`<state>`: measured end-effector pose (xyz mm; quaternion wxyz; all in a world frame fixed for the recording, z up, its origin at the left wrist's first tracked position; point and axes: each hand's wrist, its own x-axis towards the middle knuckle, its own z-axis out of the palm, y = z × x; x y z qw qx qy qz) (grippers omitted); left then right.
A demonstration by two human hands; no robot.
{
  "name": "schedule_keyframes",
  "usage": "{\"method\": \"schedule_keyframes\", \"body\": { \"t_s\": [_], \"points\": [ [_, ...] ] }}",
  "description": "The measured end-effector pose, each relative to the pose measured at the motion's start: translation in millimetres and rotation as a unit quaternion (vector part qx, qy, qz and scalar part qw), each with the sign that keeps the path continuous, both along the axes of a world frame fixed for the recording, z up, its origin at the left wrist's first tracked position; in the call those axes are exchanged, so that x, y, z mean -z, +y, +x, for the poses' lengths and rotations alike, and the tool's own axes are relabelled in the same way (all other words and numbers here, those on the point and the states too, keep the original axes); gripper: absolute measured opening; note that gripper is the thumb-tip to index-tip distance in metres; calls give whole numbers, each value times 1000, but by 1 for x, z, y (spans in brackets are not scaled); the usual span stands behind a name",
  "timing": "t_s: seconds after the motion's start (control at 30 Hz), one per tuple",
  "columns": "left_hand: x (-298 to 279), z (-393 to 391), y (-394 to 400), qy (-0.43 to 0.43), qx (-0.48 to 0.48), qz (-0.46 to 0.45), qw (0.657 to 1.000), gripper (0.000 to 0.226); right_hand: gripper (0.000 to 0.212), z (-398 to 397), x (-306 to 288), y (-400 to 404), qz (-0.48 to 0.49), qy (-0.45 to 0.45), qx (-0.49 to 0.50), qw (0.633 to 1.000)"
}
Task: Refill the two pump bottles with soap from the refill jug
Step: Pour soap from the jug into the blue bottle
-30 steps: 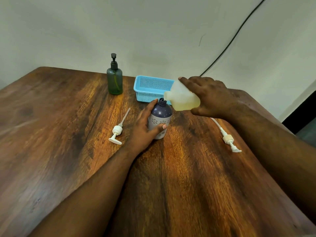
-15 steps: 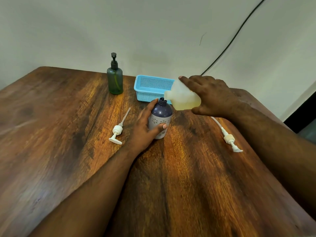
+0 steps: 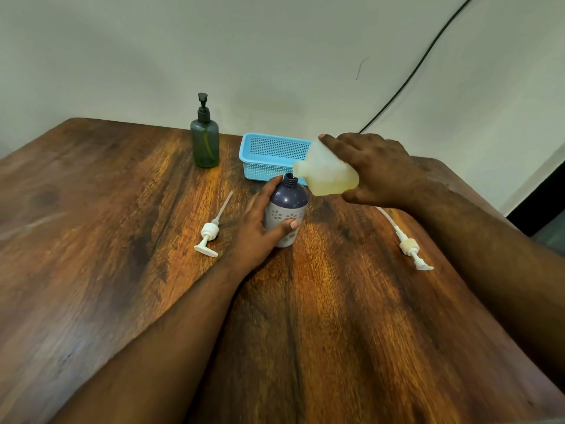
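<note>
A purple bottle (image 3: 289, 203) with a white flowered lower half stands upright and uncapped on the wooden table (image 3: 122, 270). My left hand (image 3: 260, 231) grips it round its left side. My right hand (image 3: 376, 169) holds the translucent refill jug (image 3: 327, 172) of yellowish soap, tipped on its side with its spout just above the purple bottle's open neck. A dark green pump bottle (image 3: 204, 139) with its black pump fitted stands at the back. One white pump head (image 3: 211, 231) lies left of my left hand, another pump head (image 3: 409, 244) lies to the right.
A light blue mesh basket (image 3: 272, 154) sits behind the purple bottle, near the table's far edge. A black cable (image 3: 406, 78) runs down the wall behind. The table's right edge falls away beside my right forearm.
The jug and both hands have barely moved; the view has shifted very slightly.
</note>
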<state>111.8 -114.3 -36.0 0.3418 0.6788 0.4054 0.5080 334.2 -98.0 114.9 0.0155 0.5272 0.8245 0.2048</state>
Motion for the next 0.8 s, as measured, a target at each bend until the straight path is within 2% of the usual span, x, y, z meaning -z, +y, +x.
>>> {"method": "schedule_keyframes", "body": {
  "t_s": [0.33,0.53,0.7,0.8],
  "points": [
    [-1,-1,0,-9,4,1,1000,85,105,0,1,-7,-12,32,-3,999],
    [0,0,2,-17,13,-4,1000,85,101,-1,6,-18,-7,90,-17,996],
    [-1,-1,0,-24,20,-5,999,85,97,3,24,-18,-8,171,-24,985],
    [-1,0,-1,-19,19,-8,1000,85,95,3,34,-24,-24,268,-33,962]
  ]
}}
